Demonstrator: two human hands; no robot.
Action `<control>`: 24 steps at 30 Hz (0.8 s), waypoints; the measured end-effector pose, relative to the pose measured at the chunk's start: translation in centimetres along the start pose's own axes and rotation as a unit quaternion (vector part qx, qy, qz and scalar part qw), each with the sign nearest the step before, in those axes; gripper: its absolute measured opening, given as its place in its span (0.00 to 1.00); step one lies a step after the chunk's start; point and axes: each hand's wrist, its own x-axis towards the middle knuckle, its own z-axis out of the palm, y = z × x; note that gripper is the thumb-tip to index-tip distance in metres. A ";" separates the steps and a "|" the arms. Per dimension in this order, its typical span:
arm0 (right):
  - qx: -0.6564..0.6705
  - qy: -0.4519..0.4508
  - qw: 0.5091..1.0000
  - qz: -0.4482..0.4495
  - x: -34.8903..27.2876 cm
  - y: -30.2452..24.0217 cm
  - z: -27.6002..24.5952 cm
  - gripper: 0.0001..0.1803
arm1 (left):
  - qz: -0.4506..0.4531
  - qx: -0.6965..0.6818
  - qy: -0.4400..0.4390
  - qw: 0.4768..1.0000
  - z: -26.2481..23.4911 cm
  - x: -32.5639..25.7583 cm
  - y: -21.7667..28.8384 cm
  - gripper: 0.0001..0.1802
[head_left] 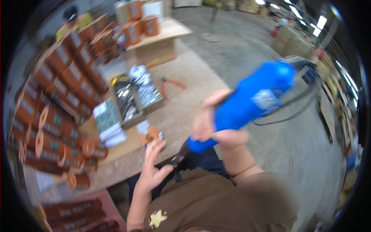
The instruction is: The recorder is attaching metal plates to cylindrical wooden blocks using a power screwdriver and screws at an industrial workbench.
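My right hand [216,127] is wrapped round a blue corded power tool [247,98], blurred by motion. The tool tilts down to the left, and its dark metal tip [177,158] ends near my left hand [154,164]. That left hand has its fingers stretched and spread. Its fingertips are at a short orange-brown cylinder [151,134] by the table's near edge; whether they touch it I cannot tell. A black cable [291,114] trails from the right side of the tool.
Stacked orange-brown cylinders [63,71] line the table's left side. Two boxes hold metal parts [125,98] and bagged pieces [145,87]. Beside them lie red-handled pliers [172,85] and a bag of small parts [106,118]. A person [75,21] is at the far left.
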 end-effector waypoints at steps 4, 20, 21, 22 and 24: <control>-0.001 -0.078 0.992 -0.102 0.6 -0.5 -2.0 0.32 | -0.040 0.138 0.152 0.978 -0.2 0.5 -2.5 0.33; -0.014 -0.044 0.994 -0.097 0.9 0.3 -2.0 0.31 | -0.054 0.194 0.180 0.963 0.7 1.4 -7.3 0.21; -0.015 -0.042 0.994 -0.096 0.9 0.3 -2.1 0.31 | -0.057 0.196 0.184 0.962 -0.1 1.4 -7.4 0.21; -0.013 -0.044 0.994 -0.095 0.9 0.2 -2.2 0.31 | -0.066 0.178 0.130 0.973 -1.2 1.5 -7.3 0.21; -0.020 -0.042 0.995 -0.091 1.0 0.2 -2.4 0.31 | -0.078 0.160 0.079 0.981 -2.7 1.4 -7.4 0.21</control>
